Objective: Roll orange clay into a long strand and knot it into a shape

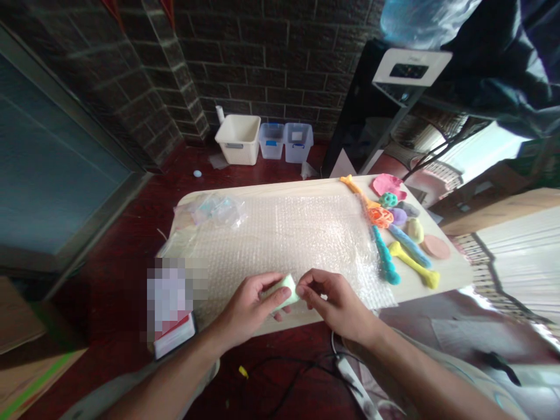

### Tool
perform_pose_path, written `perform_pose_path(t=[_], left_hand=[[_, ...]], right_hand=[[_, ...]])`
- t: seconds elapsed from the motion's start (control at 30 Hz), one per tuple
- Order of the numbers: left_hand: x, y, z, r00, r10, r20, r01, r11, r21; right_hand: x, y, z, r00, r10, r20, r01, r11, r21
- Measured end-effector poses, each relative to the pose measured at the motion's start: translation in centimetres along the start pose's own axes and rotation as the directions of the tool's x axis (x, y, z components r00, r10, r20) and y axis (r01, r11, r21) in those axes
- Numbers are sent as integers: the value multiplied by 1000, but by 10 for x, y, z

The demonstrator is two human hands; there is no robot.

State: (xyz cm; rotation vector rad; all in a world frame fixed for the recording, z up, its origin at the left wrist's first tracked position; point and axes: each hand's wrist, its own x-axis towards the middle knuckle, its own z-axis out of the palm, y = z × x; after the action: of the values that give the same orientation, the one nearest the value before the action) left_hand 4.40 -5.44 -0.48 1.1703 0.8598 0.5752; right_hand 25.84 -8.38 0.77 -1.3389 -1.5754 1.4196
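Observation:
A pale green lump point(286, 287), which looks like soft modelling clay, is between my hands above the near edge of the table. My left hand point(258, 296) is closed around it, thumb on top and fingers beneath. At the lump's right end, my right hand point(326, 294) has its thumb and fingertips pinched together against it. Bubble wrap point(289, 227) lies spread on the table under both hands. To the right lie clay-like shapes: a yellow bone shape point(413, 263), a teal stick point(385, 256), a blue stick point(410, 245) and an orange lattice-like piece point(380, 217).
Clear plastic bags point(219, 210) lie at the table's far left. A pink piece point(387, 185) and a peach disc point(435, 247) sit on the right. Beyond, a white bin point(240, 140) and two clear bins point(299, 143) stand on the floor. A power strip point(356, 385) lies below.

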Motion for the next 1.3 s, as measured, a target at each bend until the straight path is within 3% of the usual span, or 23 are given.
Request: perform_pose_path(t=[0.33, 0.63, 0.83, 1.07, 1.17, 1.3], left_hand=[[-4, 4, 7, 996, 73, -49, -67, 993, 98], [-1, -3, 4, 994, 40, -105, -18, 978, 207], [-3, -2, 4, 996, 40, -86, -22, 981, 195], [-4, -4, 2, 995, -11, -95, 41, 947, 320], [-6, -11, -5, 987, -45, -152, 99, 923, 372], [-11, -18, -14, 991, -8, -137, 66, 903, 426]], right_hand=[[-3, 3, 4, 972, -184, -144, 176, 982, -62], [2, -2, 6, 953, -281, -114, 251, 941, -226], [6, 4, 10, 967, -88, -239, 116, 987, 108], [16, 12, 14, 990, 48, -129, 6, 921, 390], [18, 14, 17, 995, 50, -81, -11, 905, 426], [15, 11, 22, 996, 9, -87, 25, 920, 390]])
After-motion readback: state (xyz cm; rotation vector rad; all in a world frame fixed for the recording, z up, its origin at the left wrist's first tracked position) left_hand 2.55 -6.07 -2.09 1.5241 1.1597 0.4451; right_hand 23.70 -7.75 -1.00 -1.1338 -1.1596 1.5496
